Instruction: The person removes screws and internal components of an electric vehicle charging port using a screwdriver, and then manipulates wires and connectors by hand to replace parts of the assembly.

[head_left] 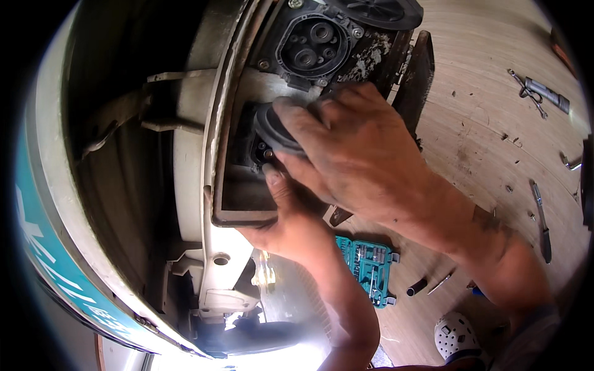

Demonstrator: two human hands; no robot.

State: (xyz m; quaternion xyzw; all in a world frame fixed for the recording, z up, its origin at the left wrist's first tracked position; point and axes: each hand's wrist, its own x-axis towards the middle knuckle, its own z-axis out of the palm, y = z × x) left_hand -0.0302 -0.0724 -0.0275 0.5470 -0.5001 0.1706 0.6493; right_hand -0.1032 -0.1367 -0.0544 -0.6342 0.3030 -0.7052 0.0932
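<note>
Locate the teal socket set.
Head view, lower centre: the teal socket set lies open on the wooden floor, just right of the left forearm.

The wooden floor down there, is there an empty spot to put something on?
Yes. The wooden floor is bare between the dark panel and the pliers. It is crowded lower down, around the teal socket set, the loose socket and the white shoe.

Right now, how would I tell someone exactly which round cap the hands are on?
Find the recessed panel in the vehicle's white body. Its upper socket is bare, showing round pin holes. Just below, the right hand presses a dark round rubber cap, the only round piece under fingers.
</note>
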